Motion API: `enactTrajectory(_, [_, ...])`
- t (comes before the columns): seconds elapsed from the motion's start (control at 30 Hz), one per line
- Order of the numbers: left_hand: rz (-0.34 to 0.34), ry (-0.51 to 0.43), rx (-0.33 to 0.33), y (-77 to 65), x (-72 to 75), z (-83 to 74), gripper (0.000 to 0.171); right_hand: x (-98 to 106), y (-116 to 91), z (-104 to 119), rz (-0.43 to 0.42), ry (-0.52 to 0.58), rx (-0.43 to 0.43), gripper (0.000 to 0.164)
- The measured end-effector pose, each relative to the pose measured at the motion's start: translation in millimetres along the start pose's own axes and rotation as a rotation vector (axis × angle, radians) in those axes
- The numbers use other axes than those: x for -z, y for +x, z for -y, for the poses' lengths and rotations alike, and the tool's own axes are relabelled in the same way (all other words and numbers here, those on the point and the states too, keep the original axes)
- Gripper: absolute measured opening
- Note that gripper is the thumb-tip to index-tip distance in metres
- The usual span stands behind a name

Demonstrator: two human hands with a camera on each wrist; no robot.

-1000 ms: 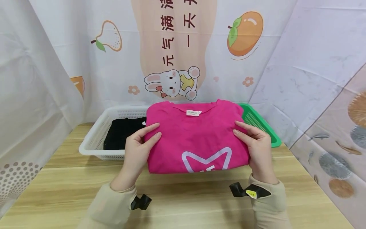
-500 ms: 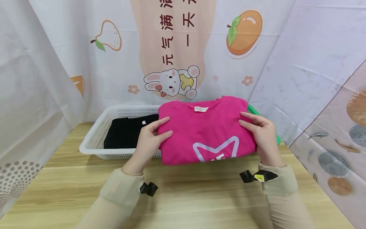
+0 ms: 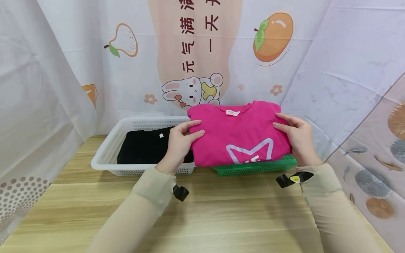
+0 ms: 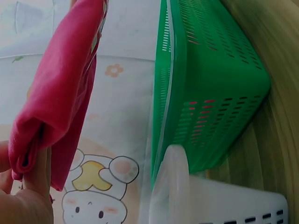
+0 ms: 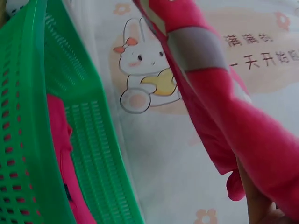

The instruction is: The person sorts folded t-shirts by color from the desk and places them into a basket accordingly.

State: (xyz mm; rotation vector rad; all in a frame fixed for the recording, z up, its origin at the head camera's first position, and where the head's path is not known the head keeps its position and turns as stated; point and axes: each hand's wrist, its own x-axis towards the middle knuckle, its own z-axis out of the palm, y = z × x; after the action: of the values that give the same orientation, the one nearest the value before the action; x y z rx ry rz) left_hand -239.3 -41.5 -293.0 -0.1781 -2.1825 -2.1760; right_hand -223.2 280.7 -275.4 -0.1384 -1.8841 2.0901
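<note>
A folded pink T-shirt (image 3: pixel 237 135) with a white star outline and a neck label is held up between both hands. My left hand (image 3: pixel 180 142) pinches its left side, thumb in front. On the opposite side my right hand (image 3: pixel 297 137) grips the shirt the same way. In the head view the shirt overlaps the green basket (image 3: pixel 253 168), hiding most of it. The left wrist view shows the shirt's folded edge (image 4: pixel 60 84) above the basket's rim. Inside that basket, the right wrist view shows another pink cloth (image 5: pixel 63 154).
A white basket (image 3: pixel 102 156) stands left of the green one, with folded black clothing (image 3: pixel 142 147) in it. Both sit at the back of a wooden table (image 3: pixel 215 214). A printed curtain (image 3: pixel 126 88) hangs close behind them.
Both hands have carried the pink T-shirt to the right, upward and away from me. It now overlaps the green basket, whose front shows below it, and more of the white basket is uncovered.
</note>
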Motion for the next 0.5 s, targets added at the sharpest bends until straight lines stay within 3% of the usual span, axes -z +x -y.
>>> enactTrajectory(0.13, [0.003, 0.033, 0.017, 5.5, -11.8, -0.4, 0.037, 7, 8, 2, -0.015, -0.016, -0.014, 0.036])
enactTrajectory(0.5, [0.189, 0.100, 0.083, 16.5, -34.7, 4.7, 0.055, 18, 27, -2, -0.044, -0.095, -0.076, 0.047])
